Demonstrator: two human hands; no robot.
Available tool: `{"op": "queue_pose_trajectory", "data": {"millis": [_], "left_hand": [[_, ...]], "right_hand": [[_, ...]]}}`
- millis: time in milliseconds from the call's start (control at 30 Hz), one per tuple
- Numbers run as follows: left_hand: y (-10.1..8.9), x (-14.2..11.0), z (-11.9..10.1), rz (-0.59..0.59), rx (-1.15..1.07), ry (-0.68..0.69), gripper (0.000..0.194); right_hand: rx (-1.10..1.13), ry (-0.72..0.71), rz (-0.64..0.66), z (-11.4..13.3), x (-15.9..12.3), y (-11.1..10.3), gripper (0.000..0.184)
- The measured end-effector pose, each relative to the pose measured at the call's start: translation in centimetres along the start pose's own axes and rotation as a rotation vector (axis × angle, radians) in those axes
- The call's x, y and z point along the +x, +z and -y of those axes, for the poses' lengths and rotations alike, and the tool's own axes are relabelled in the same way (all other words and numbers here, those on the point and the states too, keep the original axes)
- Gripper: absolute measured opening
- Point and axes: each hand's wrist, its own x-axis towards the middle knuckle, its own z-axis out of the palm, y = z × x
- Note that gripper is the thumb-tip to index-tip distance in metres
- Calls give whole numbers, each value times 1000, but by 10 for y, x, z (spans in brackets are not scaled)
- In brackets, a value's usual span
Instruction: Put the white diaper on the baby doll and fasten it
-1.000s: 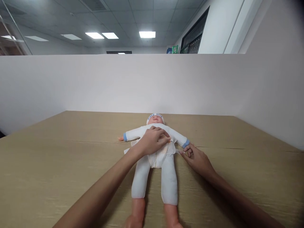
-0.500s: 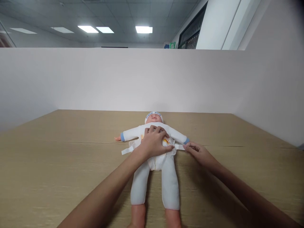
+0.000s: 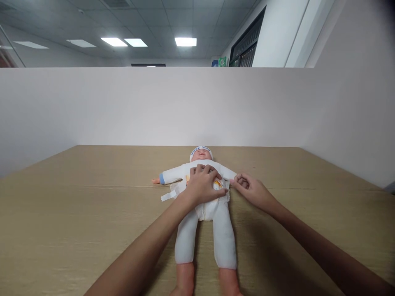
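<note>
A baby doll (image 3: 224, 242) in a white suit lies on its back, head at the far side. Around its hips is a white diaper (image 3: 205, 213) with an orange print on the front. My left hand (image 3: 203, 183) rests over the diaper's front at the belly, fingers spread and thumb out to the right. At the diaper's right edge, my right hand (image 3: 249, 188) is closed in a pinch on the right fastening tab, which the fingertips mostly hide. The left fastening tab (image 3: 168, 196) sticks out loose to the side. The doll's right-side cuff is behind my right hand.
The doll lies on a wood-grain table (image 3: 92, 230). A white partition (image 3: 154, 105) stands along the back, and a white wall (image 3: 348, 123) runs along the right side.
My right hand has moved left and slightly up with the right tab, closer to the diaper. My left hand stays on the belly. The view has shifted slightly.
</note>
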Motion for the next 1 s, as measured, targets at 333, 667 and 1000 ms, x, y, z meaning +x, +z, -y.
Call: {"op": "queue_pose_trajectory", "data": {"millis": [333,667,1000], "left_hand": [[-4,0,-4,-6,2,-17,39],[-4,-1,-5,-3,22,-17,39],[-7,14,-18,77,150,-29,60]], "right_hand": [[-349,-253,59,-18,-25,17,12],[-334,-190,26,-45,-15,10,39],[-138,-36,30,-71,-15,18,58]]}}
